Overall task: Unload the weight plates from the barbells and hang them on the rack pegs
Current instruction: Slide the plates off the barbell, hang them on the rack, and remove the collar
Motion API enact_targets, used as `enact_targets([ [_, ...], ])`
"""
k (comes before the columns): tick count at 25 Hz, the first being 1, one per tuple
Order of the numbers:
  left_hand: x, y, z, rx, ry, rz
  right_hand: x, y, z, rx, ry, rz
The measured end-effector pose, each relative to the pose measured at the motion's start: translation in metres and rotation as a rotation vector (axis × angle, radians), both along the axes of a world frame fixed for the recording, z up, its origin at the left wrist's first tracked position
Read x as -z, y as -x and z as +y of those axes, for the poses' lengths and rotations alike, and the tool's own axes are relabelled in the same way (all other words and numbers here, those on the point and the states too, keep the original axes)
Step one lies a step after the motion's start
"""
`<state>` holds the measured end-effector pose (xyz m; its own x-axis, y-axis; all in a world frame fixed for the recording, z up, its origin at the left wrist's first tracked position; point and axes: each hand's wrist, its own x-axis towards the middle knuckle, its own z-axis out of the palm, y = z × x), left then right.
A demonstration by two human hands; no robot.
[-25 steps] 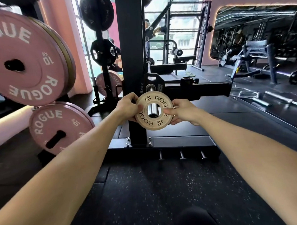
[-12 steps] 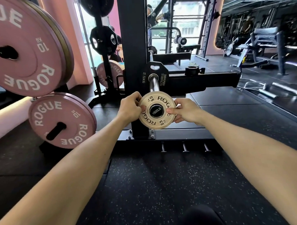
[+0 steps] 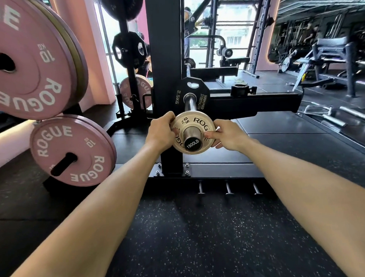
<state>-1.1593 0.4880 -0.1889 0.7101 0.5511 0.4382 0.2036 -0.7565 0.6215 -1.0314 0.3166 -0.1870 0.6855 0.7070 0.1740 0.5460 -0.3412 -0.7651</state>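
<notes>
Here, just above the middle of the frame, the small cream plate (image 3: pixel 194 125) (marked 0.5 KG and ROGUE) sits on the barbell sleeve (image 3: pixel 191 136), whose black end cap reading 1500LB pokes out toward the camera through the plate's hole. The left hand (image 3: pixel 161 130) grips the plate's left edge with curled fingers, thumb on its face. The right hand (image 3: pixel 227 134) pinches the right edge, thumb laid across the face and fingers tucked behind. Farther up the same sleeve, well apart from the cream plate, a black 2.5KG plate (image 3: pixel 181 90) rests against the black rack upright (image 3: pixel 164 56). To the right of the black plate, a black collar clamp (image 3: pixel 241 90) lies on the horizontal safety arm (image 3: pixel 259 104). At the upper left of the frame a large pink 10 KG plate (image 3: pixel 28 67) hangs on a peg, with a second pink plate (image 3: pixel 72 150) below it on another peg. At the bottom, speckled black rubber flooring (image 3: pixel 201 241) spreads beneath both forearms.
</notes>
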Motion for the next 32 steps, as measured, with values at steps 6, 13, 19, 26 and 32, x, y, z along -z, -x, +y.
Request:
enact_targets([
  [6, -0.002, -0.06, 0.04, -0.036, 0.017, 0.005, 0.005, -0.061, 0.045, 0.034, -0.025, -0.027],
  [13, -0.008, -0.138, 0.093, -0.092, -0.012, 0.074, 0.007, -0.139, 0.101, 0.06, -0.017, -0.057],
  [19, -0.015, -0.184, 0.117, -0.16, -0.232, 0.194, 0.006, -0.186, 0.132, 0.091, 0.031, -0.147],
  [26, -0.012, -0.222, 0.146, -0.2, -0.279, 0.206, 0.016, -0.225, 0.161, 0.214, 0.117, -0.308],
  [32, -0.005, -0.252, 0.163, -0.244, -0.314, 0.235, 0.014, -0.246, 0.188, 0.334, 0.198, -0.392],
])
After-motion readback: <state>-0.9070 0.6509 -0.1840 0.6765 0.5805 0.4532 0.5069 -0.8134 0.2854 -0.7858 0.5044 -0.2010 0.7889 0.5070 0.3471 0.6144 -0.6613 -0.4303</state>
